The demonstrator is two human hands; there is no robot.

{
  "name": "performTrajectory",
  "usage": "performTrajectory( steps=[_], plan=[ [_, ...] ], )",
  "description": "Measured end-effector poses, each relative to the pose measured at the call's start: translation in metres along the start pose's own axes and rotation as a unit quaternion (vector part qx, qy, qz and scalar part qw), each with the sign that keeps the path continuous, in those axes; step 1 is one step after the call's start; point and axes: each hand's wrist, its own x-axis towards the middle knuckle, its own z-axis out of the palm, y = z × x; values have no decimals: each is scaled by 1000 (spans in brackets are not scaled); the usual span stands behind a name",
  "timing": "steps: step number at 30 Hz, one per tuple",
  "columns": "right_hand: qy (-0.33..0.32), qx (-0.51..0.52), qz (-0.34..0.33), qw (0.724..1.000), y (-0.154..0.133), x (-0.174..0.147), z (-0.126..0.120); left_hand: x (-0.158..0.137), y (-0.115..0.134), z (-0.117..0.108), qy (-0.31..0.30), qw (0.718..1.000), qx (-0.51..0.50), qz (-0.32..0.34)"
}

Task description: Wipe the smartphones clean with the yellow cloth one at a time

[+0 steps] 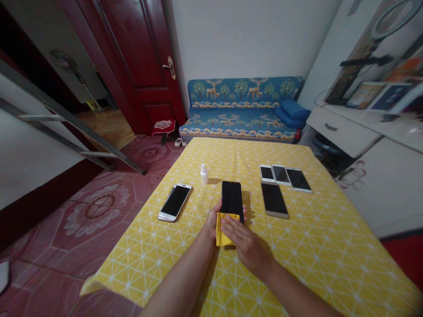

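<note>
A black smartphone [231,196] is held above the table by my left hand [213,219], whose fingers wrap round it from beneath and show at its right edge. My right hand [243,240] presses a yellow cloth [223,237] flat against the lower part of the screen, fingers together on top of it. The cloth hangs over the phone's bottom end. Beyond the left hand stands a small white bottle [204,174]. To the left lies a white smartphone [175,202] with another phone partly hidden under it.
On the table's right side lie a gold-edged phone [274,200] and three white phones in a row, one a large phone [298,179]. A yellow patterned tablecloth [158,264] covers the table. Behind it stands a blue sofa [231,116]; a white cabinet [390,176] flanks the right.
</note>
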Motion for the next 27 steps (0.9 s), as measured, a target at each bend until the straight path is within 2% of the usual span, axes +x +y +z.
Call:
performTrajectory(
  steps=[5, 7, 12, 19, 24, 27],
  plan=[
    [8, -10, 26, 1000, 16, -16, -12, 6, 1, -5, -13, 993, -1, 115],
    [23, -18, 47, 998, 25, -22, -13, 8, 2, -6, -14, 991, -8, 135],
    [50, -38, 72, 995, 27, -29, -6, 11, 1, -8, -11, 992, 4, 125],
    [-20, -6, 16, 1000, 11, -16, -9, 9, -1, -10, -29, 997, 4, 73],
    [14, -17, 42, 999, 32, 1, -5, 11, -1, -9, -3, 998, -21, 58],
    [27, -32, 71, 997, 50, 14, -3, 13, -2, -5, 11, 994, -35, 99]
  ],
)
